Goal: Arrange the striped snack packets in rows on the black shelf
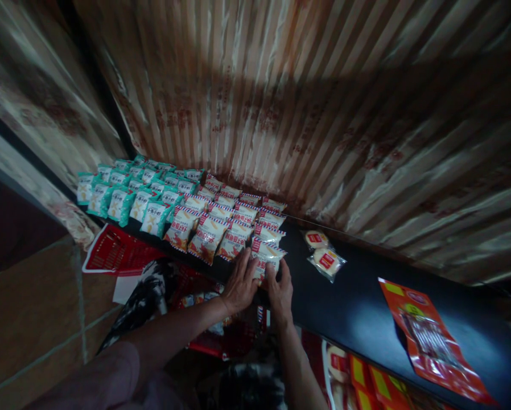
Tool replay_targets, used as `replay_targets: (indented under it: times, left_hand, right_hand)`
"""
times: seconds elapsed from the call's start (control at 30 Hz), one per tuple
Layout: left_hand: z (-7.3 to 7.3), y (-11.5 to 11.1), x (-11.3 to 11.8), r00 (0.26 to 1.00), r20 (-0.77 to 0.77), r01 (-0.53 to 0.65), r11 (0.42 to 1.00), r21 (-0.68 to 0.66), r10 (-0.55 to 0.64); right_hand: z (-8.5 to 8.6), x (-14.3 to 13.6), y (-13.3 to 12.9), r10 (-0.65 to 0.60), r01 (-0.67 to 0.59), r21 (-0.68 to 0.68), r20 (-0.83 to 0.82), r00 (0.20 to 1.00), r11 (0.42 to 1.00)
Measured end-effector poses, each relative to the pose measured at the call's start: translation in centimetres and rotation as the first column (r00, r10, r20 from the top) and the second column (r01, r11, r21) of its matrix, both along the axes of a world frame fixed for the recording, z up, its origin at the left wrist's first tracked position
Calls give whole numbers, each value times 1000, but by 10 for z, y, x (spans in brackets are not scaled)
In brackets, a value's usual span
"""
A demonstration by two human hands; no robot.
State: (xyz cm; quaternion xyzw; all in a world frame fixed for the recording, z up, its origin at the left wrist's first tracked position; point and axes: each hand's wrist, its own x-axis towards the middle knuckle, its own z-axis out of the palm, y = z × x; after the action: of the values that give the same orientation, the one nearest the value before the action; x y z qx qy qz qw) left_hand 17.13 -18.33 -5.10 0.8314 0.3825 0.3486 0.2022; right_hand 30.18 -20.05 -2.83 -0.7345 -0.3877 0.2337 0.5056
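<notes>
Shelf point(353, 296): black, glossy. Backdrop point(255, 97): ridged, brownish. Floor point(33, 319): tiled. White-red packet point(264, 259): front right of packet rows point(210, 228), two-handed grip clamped on it, left hand point(241, 283), right hand point(280, 289).

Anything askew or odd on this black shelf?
Mildly: the orange package lies slanted to the front edge of the black shelf, and two clear packets overlap loosely, unlike the rows of teal bags and white-and-red bags. No spill or damage shows.

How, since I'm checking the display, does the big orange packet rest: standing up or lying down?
Lying down: the orange packet is stretched out on the black shelf, printed front facing up.
</notes>
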Motion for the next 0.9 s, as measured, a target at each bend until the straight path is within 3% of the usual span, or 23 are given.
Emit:
replay_targets:
  times: [0.33,0.5,0.67,0.9]
  left_hand:
    - [1,4,7,993,118,13,992,-123,1]
    - [2,7,8,990,138,30,995,-99,-16]
    - [2,7,9,991,135,-7,997,-77,18]
    - [1,10,8,992,121,-21,999,-40,26]
  right_hand:
    - [1,0,5,67,-67,-5,-36,997,998]
    - [1,1,5,45,-45,-10,-20,999,999]
    - [-2,2,5,63,-68,73,70,996,995]
    - [-11,2,11,-13,-7,112,174,985,994]
